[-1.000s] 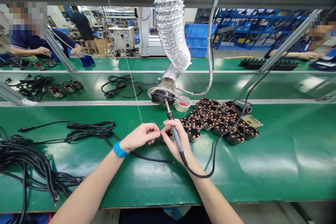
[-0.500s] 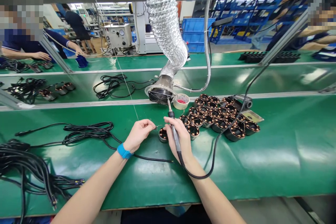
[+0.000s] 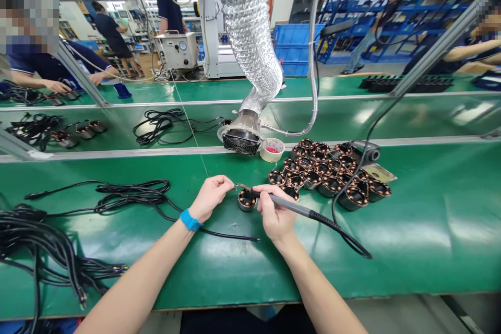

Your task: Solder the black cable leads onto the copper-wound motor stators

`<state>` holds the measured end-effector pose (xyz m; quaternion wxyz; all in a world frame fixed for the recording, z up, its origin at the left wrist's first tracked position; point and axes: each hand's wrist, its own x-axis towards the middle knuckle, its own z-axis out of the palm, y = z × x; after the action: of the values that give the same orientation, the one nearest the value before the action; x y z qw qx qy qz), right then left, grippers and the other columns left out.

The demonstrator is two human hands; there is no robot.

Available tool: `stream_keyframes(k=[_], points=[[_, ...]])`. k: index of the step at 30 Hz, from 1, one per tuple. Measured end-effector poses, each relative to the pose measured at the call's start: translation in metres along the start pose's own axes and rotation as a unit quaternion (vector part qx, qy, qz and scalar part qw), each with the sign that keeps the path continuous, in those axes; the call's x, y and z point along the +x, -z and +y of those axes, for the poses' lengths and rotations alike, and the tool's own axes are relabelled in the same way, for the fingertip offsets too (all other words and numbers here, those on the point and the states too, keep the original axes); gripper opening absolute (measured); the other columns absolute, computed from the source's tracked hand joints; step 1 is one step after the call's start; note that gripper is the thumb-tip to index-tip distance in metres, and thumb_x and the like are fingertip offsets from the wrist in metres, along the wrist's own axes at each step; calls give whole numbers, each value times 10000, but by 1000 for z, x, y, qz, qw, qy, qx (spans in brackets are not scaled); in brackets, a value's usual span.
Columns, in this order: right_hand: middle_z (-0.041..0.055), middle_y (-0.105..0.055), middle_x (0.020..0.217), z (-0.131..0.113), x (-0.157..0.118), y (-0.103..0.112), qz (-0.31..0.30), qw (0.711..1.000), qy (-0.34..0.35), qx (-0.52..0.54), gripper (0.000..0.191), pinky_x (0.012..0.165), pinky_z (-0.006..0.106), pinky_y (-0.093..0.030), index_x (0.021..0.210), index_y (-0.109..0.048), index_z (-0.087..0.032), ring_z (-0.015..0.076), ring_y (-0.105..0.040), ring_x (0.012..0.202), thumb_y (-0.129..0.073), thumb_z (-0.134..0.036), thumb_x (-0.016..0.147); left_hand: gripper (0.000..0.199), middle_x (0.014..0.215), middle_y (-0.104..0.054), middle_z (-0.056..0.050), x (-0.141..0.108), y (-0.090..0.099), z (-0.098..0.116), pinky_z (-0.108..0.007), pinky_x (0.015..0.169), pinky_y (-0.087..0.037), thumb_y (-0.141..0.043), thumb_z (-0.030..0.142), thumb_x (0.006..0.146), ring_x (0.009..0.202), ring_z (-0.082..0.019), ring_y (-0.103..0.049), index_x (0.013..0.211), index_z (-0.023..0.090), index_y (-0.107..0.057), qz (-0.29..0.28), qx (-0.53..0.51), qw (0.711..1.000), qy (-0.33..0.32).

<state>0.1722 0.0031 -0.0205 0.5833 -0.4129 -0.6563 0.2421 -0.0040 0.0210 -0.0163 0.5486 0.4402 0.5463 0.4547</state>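
One black cable (image 3: 230, 236) lies nearest on the green bench (image 3: 410, 250), its loose end close to the forearms, so the wrists would do best to ride above it. Beyond it, the left hand (image 3: 211, 199) has its fingers closed in a pinch on a fine wire end (too small to see clearly), and the right hand (image 3: 277, 214) has its fingers wrapped around a soldering iron (image 3: 291, 204). The small coil ring (image 3: 246, 201) sits upright on the bench between the fingertips, under the iron's tip. A steady pinch and a light, brief touch should serve best; pressing hard could nudge the ring or scorch its windings, and the left fingers look near enough to the heat to need care. Farther back, the crowd of other coil rings (image 3: 329, 177) wants the hot tip well away, while the fume fan (image 3: 241, 142) seems close enough to draw off smoke.
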Motion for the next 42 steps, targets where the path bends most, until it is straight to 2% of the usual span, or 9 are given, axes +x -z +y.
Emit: stream_keyframes(k=[9,16,27,35,42], points=[[-20,-593,558,0,-1,-3,-23,999,-26,29,224,470,249,-427,882,-699,-196,120,-534,458,-506,-294,941,200,483,-280,112,3,4,-5,-219,421,-110,-668,328,734,417,-40,-196,706,164,-556,-12,-22,1000,5],[-39,-535,486,-5,1,-3,42,992,-77,87,258,411,231,-387,874,-692,-171,110,-493,398,-499,-330,938,188,484,-271,112,3,4,-5,-223,421,-96,-659,320,732,416,-40,-186,707,164,-556,-18,-22,1000,6],[-23,-555,525,0,-2,-2,29,996,-51,63,272,438,252,-398,884,-704,-188,123,-507,428,-488,-341,949,201,483,-279,108,3,4,-5,-224,420,-96,-676,327,720,411,-39,-189,690,163,-564,-23,-28,999,6],[-34,-544,513,-1,-2,-3,-13,999,-30,32,254,435,248,-374,864,-702,-191,112,-476,418,-499,-322,944,207,484,-278,109,2,4,-4,-221,419,-95,-677,326,722,414,-37,-180,683,166,-552,-33,-28,999,11],[-18,-566,532,1,-3,-2,5,998,-39,40,265,444,254,-408,886,-707,-192,128,-513,444,-493,-336,946,202,478,-278,111,3,5,-4,-222,418,-85,-676,325,720,407,-34,-179,688,165,-556,-30,-30,999,14]])
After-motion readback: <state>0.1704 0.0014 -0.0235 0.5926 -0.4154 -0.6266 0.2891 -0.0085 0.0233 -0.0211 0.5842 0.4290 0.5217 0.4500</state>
